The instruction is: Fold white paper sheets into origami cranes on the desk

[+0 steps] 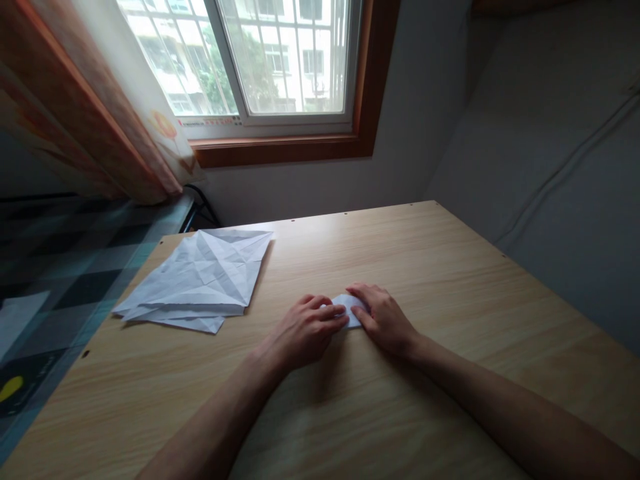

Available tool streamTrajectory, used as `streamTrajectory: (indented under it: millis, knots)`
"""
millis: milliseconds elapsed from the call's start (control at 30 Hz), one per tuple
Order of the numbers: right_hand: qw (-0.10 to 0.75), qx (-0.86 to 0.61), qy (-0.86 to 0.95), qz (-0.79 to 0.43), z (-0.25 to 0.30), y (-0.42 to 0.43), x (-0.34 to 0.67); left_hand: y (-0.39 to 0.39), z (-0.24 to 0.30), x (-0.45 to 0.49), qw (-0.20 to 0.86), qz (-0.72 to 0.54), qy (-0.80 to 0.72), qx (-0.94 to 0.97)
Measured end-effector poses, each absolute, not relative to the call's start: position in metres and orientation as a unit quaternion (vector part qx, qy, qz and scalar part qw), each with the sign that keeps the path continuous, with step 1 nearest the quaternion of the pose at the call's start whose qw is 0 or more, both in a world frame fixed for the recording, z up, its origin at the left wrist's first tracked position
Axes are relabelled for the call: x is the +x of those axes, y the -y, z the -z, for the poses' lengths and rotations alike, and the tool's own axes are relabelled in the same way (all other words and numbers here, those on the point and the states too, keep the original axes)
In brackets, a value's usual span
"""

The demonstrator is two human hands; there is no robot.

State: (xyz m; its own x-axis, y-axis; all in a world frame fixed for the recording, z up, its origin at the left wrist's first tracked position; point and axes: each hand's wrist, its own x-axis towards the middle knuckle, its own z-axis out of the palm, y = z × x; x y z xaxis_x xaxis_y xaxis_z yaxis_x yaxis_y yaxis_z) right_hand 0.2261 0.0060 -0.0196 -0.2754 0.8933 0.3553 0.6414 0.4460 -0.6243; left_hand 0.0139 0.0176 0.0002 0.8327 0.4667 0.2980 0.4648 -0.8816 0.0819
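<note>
A small folded piece of white paper (pixel 350 309) lies on the wooden table between my two hands. My left hand (pixel 313 327) rests on its left side, fingers bent and pressing on the paper. On the right side, my right hand (pixel 383 317) grips the paper's edge, with the thumb on top and the other fingers along the far side. Both hands cover much of the paper, so its full shape is hidden.
Several creased white sheets (pixel 210 273) lie in a loose stack on the table's left (pixel 150 380). A checkered surface (pixel 65 267) adjoins that side. Beyond the table are a window (pixel 290 60), a curtain (pixel 100 100) and walls. A cable (pixel 550 180) runs down the right wall.
</note>
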Motion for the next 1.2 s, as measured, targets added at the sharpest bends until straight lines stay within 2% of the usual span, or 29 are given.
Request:
streamTrajectory:
  millis: [567,833,1200]
  knots:
    - [0.369,-0.498,0.739,-0.263,0.0164,-0.0087,0.226,-0.0189,0.0003,0.0138,0.005,-0.161,-0.238,0.958]
    - [0.382,-0.496,0.742,-0.239,0.0185,-0.0092,0.2273,-0.0144,-0.0042,0.015,-0.024,-0.167,-0.28,0.945]
    - [0.37,-0.513,0.748,-0.204,0.0137,-0.006,0.2301,-0.0178,-0.0011,0.0136,-0.01,-0.173,-0.25,0.953]
